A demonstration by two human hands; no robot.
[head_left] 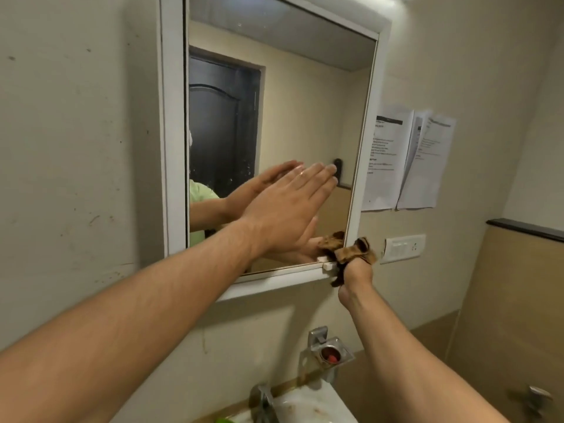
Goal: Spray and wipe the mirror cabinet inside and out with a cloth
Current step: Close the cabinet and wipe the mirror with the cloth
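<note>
Above the sink [311, 404], two hands work at the white-framed mirror cabinet [174, 148] on the wall.
Two printed paper sheets [384, 160] hang to its right, their text too blurred to read. The cabinet's glass carries faint specks and reflects a dark door. The left hand [290, 209] lies flat on the mirror, fingers [317, 178] straight and pressed together. The right hand [355, 276] grips a bunched brown cloth [357, 253] at the cabinet's lower right corner, beside a small white tab [329, 265]. Its fingers curl round the cloth, mostly hidden. The sink is cut off below.
</note>
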